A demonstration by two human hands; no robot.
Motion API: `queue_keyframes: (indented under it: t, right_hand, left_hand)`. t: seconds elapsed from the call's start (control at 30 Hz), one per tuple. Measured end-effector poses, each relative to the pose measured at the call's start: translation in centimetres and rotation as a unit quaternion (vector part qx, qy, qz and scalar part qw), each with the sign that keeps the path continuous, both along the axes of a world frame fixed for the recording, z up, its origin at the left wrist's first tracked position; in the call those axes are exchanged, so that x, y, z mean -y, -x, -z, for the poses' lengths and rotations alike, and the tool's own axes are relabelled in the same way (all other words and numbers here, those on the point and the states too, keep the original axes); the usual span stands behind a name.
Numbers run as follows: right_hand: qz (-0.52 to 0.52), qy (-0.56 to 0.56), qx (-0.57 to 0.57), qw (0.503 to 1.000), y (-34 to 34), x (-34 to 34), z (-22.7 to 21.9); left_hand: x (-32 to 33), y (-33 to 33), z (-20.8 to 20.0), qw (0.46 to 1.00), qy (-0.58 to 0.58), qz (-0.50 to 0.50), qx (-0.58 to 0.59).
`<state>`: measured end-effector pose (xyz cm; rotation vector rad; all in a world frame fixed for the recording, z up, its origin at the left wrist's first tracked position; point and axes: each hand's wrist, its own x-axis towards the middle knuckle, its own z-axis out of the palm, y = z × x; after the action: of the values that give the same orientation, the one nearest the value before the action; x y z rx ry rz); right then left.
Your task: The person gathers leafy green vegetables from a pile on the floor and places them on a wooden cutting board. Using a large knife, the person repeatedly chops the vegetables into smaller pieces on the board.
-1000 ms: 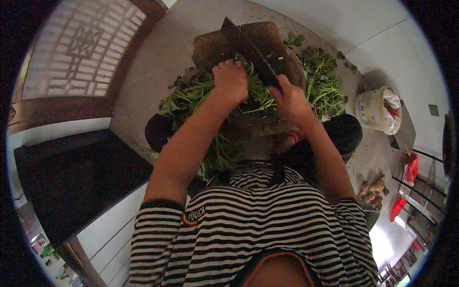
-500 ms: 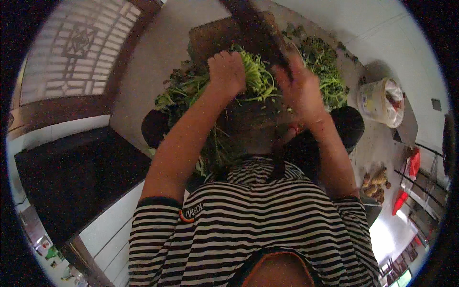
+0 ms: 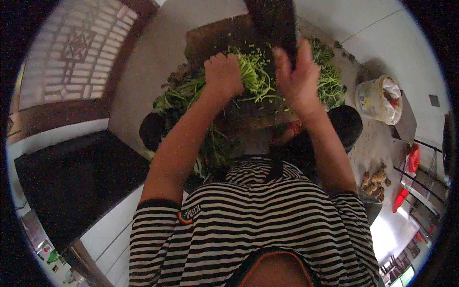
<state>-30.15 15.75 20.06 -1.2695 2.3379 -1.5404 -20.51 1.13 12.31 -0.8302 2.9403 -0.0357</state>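
My left hand (image 3: 223, 79) is closed around a bunch of long green stems (image 3: 251, 74), pressing it onto a dark wooden board (image 3: 215, 40). Cut ends of the stems face right, and small chopped green pieces (image 3: 260, 58) lie scattered beyond and beside them. To the right, my right hand (image 3: 302, 86) grips a wide dark-bladed cleaver (image 3: 273, 24), raised above the board with its blade pointing away from me. The cleaver's handle is mostly hidden in the hand, and motion smears it. Uncut leafy greens (image 3: 179, 93) trail out to the left of my left hand.
More greens (image 3: 331, 79) are heaped right of the board. A whitish bucket (image 3: 367, 101) lined with plastic stands farther right. Brown knobbly roots (image 3: 375, 184) lie on the floor near a red bag (image 3: 401, 198). At left are a black ledge (image 3: 81, 177) and a lattice panel (image 3: 71, 52).
The cleaver has swung from a slant to a more upright line, shifting right. My left hand, still on the stems, has moved very slightly left.
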Motion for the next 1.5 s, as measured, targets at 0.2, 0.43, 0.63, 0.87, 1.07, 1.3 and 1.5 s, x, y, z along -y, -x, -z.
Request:
queue_keyframes:
  t: [0.2,0.43,0.63,0.87,1.07,1.3,1.5]
  right_hand:
    - [-0.107,-0.241,0.019,0.965,0.6,1.5,4.0]
    - [0.007,-0.142,0.023,0.990,-3.2,-3.8,6.6]
    - [0.029,-0.083,0.018,0.996,-2.9,-3.2,-1.0]
    - [-0.066,-0.166,0.002,0.984,-3.2,-1.0,6.1]
    - [0.092,0.058,0.037,0.993,-2.5,-2.6,-2.3]
    - [-0.083,-0.215,-0.014,0.973,-3.0,-0.4,8.1]
    - [-0.040,-0.205,0.028,0.978,-3.5,-1.3,9.5]
  left_hand:
    - [-0.1,-1.4,-0.5,1.000,0.006,-0.014,0.001]
    - [0.0,-0.1,-0.8,0.999,-0.013,-0.029,0.008]
    - [0.3,-0.9,0.1,0.998,-0.045,-0.034,0.006]
    - [0.0,-0.7,-0.9,0.998,-0.050,-0.046,0.013]
    - [-0.3,-0.8,-1.3,0.997,-0.047,-0.053,0.039]
    - [-0.8,-1.9,-0.4,0.999,-0.002,-0.038,-0.010]
    - [-6.0,-4.5,-1.1,0.992,0.023,0.054,-0.109]
